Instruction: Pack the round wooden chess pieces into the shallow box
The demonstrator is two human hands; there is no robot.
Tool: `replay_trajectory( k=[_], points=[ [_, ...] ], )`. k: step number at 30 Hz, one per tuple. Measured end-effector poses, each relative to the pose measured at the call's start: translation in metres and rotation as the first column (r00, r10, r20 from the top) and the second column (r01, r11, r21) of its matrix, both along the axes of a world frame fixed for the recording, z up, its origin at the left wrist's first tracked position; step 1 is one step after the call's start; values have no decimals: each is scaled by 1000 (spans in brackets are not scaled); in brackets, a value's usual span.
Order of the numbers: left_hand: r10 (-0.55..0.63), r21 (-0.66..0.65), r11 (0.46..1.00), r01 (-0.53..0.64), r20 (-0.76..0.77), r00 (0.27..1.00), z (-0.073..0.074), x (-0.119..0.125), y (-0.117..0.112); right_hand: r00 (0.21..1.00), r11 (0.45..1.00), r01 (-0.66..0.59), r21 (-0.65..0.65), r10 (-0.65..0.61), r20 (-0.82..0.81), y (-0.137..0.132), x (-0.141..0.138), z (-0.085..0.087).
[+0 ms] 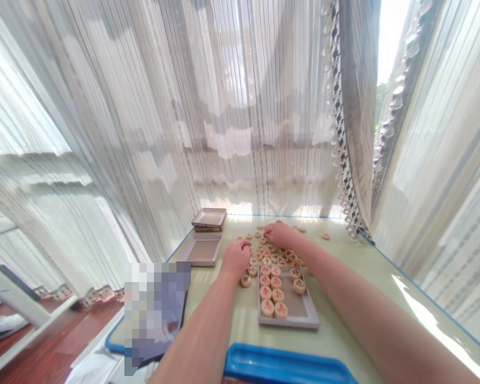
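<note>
resting among loose wooden chess discs point(266, 261) on the table point(368, 250), the left hand point(236, 257) and right hand point(279, 233) curl downward, hold unclear; more discs lie in the grey tray point(304, 313); probably light, hard, smooth, best pinched by the rim

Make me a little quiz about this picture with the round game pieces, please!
1. True or false: the grey tray nearest the person holds round pieces with red marks.
2. What does the right hand touch? A) loose wooden pieces B) a spoon C) a ball
3. How many pieces lie in the shallow tray beside the left hand?
Key: 1 true; 2 A; 3 zero.
</note>
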State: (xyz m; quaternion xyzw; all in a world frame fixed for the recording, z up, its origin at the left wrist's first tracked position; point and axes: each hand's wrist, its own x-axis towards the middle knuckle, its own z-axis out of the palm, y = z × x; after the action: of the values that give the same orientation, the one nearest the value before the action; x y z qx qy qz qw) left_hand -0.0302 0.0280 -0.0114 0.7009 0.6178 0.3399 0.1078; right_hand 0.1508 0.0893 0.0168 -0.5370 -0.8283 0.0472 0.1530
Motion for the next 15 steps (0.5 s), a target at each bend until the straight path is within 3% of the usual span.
replay_trajectory(
  k=[15],
  points=[
    [18, 11, 1000, -18, -18, 1000, 1, 0, -2, 989, 998, 39, -55, -47, -143, 0, 20, 3]
  ],
)
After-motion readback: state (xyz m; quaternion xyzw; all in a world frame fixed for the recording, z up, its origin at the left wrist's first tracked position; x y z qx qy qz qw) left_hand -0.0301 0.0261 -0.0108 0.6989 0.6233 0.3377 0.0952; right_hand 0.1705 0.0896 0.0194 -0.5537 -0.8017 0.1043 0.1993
